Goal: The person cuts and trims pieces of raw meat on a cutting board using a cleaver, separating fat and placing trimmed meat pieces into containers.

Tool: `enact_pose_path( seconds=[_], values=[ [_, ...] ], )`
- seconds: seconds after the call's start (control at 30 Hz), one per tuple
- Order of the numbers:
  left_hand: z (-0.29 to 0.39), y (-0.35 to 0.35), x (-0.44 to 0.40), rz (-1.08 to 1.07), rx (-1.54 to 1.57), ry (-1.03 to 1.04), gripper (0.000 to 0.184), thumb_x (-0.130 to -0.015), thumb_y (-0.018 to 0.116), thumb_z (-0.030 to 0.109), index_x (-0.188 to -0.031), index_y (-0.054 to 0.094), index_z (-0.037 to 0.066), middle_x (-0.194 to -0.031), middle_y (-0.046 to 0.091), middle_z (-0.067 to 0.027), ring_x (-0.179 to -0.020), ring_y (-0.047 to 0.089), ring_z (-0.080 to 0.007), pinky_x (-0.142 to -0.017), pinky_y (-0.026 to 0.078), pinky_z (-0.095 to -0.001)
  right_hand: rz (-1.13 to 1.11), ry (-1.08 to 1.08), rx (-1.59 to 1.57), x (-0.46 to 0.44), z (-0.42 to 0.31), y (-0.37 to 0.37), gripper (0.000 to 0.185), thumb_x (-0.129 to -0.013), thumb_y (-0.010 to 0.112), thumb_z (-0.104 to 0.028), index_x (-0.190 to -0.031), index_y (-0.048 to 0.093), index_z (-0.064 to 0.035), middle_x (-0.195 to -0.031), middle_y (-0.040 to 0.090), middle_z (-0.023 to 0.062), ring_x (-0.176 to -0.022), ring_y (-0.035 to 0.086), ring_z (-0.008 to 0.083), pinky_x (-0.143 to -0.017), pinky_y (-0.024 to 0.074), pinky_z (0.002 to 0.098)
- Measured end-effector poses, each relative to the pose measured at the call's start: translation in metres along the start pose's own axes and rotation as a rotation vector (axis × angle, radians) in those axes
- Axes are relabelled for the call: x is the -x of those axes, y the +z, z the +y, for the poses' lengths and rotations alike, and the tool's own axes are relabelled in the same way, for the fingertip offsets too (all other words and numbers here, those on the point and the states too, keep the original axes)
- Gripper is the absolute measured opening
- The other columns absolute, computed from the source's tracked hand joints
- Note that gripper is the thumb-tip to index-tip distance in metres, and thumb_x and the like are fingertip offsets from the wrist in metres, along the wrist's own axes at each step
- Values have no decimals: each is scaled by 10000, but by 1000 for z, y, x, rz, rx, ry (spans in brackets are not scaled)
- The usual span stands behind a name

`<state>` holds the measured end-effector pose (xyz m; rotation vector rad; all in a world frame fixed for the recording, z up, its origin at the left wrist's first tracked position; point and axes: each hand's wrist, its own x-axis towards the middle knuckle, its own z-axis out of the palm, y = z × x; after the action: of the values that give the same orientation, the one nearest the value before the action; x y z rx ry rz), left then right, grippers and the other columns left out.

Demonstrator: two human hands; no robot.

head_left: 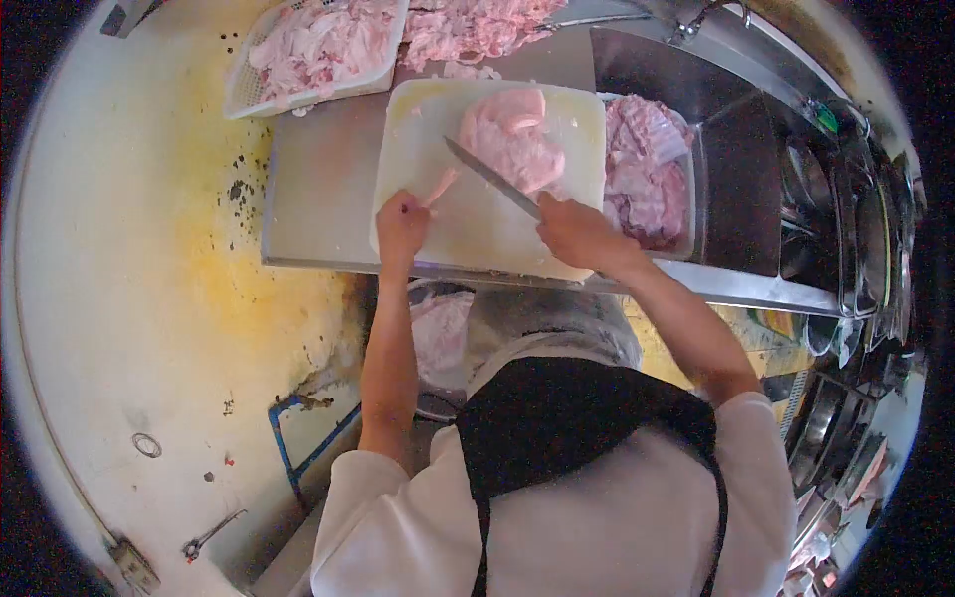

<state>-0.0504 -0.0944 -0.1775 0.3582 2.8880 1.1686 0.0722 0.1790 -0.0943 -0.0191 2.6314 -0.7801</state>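
A white cutting board [497, 234] lies on the steel counter before me. On its upper right part rests a large pale pink piece of raw meat [517, 149]. My right hand [582, 234] is closed round the handle of a knife [489, 175], whose blade points up and left across the board, beside the meat's lower left edge. At the board's left edge my left hand [403, 229] is closed on a thin pink strip of meat [443, 186], which sticks out toward the knife. The knife's handle is mostly hidden in my fingers.
A white basket [244, 85] of pale meat pieces stands at the upper left, beside a heap of scraps [477, 30]. Right of the board sits a tray [691, 199] with redder meat. Below the counter is a container with more meat [443, 333]. A faucet [686, 32] is at the back.
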Motion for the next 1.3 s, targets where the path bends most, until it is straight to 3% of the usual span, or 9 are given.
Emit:
enact_pose_path(
  seconds=[0.17, 0.43, 0.53, 0.73, 0.83, 1.0, 1.1, 1.2, 1.3],
  values=[
    [-6, -23, -12, 120, 156, 28, 104, -758, 641, 74, -789, 546, 45, -649, 525, -57, -607, 491, -140, -572, 433, -325, -22, 64, 20, 73, 42, 13, 343, -930, 553, -207, -1156, 420, 14, -919, 629, 294, -875, 621, 480, -766, 489, 561],
    [1, 32, -126, 52, 160, 107, 150, -777, 664, 126, -903, 624, 53, -806, 630, -117, -788, 629, -304, -677, 494, -420, 152, 323, -312, 100, 20, 57, 324, -937, 587, -252, -1094, 432, -15, -879, 636, 296, -873, 603, 510, -732, 455, 589],
    [0, 58, -166, 203, -285, 297, 111, -752, 646, 113, -849, 613, 71, -849, 635, -127, -853, 622, -333, -708, 492, -458, 244, 318, -392, 110, 23, 66, 289, -928, 604, -224, -1060, 465, -8, -865, 630, 298, -864, 612, 494, -725, 468, 560],
    [22, 79, -140, 14, -201, 361, 112, -696, 659, 109, -733, 557, 78, -794, 612, -144, -790, 597, -370, -680, 481, -487, 336, 315, -518, 139, 31, 80, 305, -909, 643, -190, -1095, 511, 12, -859, 633, 281, -840, 624, 466, -705, 478, 501],
    [18, 71, -124, -147, -218, 404, 106, -715, 675, 117, -767, 596, 69, -749, 613, -115, -711, 613, -302, -652, 495, -438, 379, 273, -572, 148, 36, 81, 334, -908, 649, -196, -1134, 516, 10, -858, 636, 274, -830, 627, 463, -696, 478, 486],
    [53, -19, -168, -467, 384, 29, 192, -738, 689, 90, -924, 656, 53, -751, 598, -21, -664, 582, -117, -587, 483, -287, 540, 159, -486, 154, 61, 96, 308, -923, 627, -211, -1136, 532, -11, -826, 632, 255, -766, 620, 447, -666, 479, 458],
    [52, -79, -246, -69, 404, 261, 198, -785, 691, 143, -953, 648, 48, -872, 623, -28, -767, 605, -124, -632, 496, -287, 422, 253, -525, 160, 57, 78, 293, -930, 610, -205, -1142, 533, -19, -824, 625, 254, -759, 606, 448, -665, 476, 453],
    [84, -132, -270, 379, -298, 489, 330, -864, 660, 250, -1075, 637, -4, -1034, 668, -177, -972, 639, -323, -835, 505, -381, 533, 200, -587, 162, 59, 84, 279, -927, 609, -200, -1117, 530, -12, -833, 624, 258, -782, 599, 460, -682, 474, 469],
    [89, -95, -238, 217, -123, 392, 336, -877, 642, 235, -1117, 626, 0, -1081, 654, -208, -1039, 614, -367, -874, 491, -403, 447, 339, -624, 168, 62, 71, 268, -919, 619, -192, -1089, 526, -7, -837, 621, 257, -796, 593, 467, -695, 471, 478]
  ],
)
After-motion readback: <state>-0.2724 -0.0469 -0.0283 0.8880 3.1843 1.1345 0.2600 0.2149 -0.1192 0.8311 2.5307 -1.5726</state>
